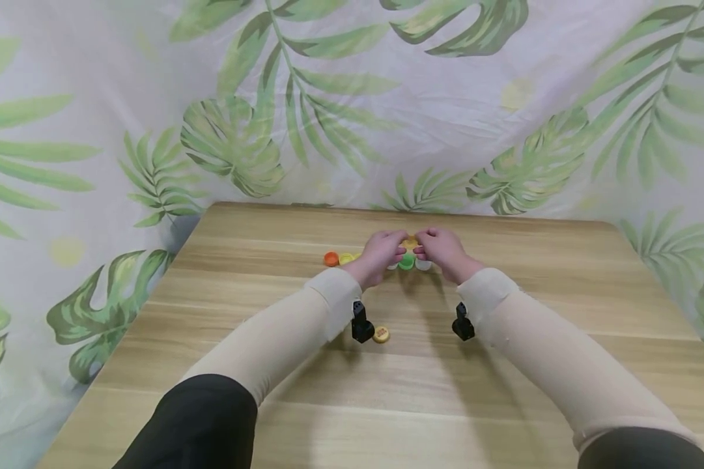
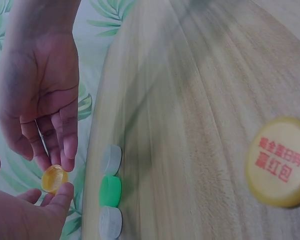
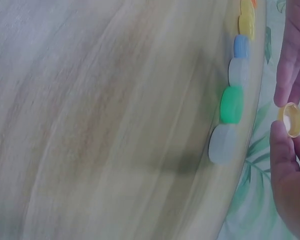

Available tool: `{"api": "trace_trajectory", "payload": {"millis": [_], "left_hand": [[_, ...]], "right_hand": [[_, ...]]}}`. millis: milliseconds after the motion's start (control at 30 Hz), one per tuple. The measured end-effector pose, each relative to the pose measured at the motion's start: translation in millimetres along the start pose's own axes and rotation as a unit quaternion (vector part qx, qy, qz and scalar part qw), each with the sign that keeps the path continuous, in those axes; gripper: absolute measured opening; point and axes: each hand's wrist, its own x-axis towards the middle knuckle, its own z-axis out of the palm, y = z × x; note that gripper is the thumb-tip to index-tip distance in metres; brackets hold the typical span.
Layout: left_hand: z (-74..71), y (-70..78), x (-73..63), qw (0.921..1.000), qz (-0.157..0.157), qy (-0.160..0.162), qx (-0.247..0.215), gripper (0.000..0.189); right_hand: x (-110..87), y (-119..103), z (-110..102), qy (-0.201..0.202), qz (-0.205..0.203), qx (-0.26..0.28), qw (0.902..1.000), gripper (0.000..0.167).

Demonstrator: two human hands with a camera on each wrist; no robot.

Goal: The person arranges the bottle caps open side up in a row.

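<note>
Over the row of caps, my left hand (image 1: 381,253) and right hand (image 1: 443,251) meet from either side of a small yellow bottle cap (image 2: 55,179). Fingertips of both hands pinch its rim. The cap is tipped so its hollow inside shows in both wrist views. Below the hands stand a green cap (image 3: 232,105) and white caps (image 3: 222,144) on either side of it. A blue cap (image 3: 241,46) continues the row to the left; my left hand hides it in the head view.
An orange cap (image 1: 331,259) and yellow caps (image 1: 346,258) make up the row's left end. Nearer me on the wooden table (image 1: 504,404) lies a yellow cap with red lettering (image 1: 381,335), beside the left wrist camera (image 1: 361,322). A leaf-patterned cloth (image 1: 340,98) hangs behind the table.
</note>
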Motion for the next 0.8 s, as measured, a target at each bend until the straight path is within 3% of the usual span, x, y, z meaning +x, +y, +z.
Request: {"api": "trace_trajectory", "payload": {"millis": [400, 800], "left_hand": [[11.9, -1.3, 3.8, 0.9995, 0.017, -0.027, -0.003, 0.050], [22.4, -7.2, 4.9, 0.9992, 0.021, -0.034, -0.002, 0.051]], "right_hand": [[10.1, 12.7, -14.6, -0.005, -0.004, 0.033, 0.9994, 0.046], [10.0, 22.9, -25.8, -0.026, -0.014, 0.063, 0.9976, 0.044]]}}
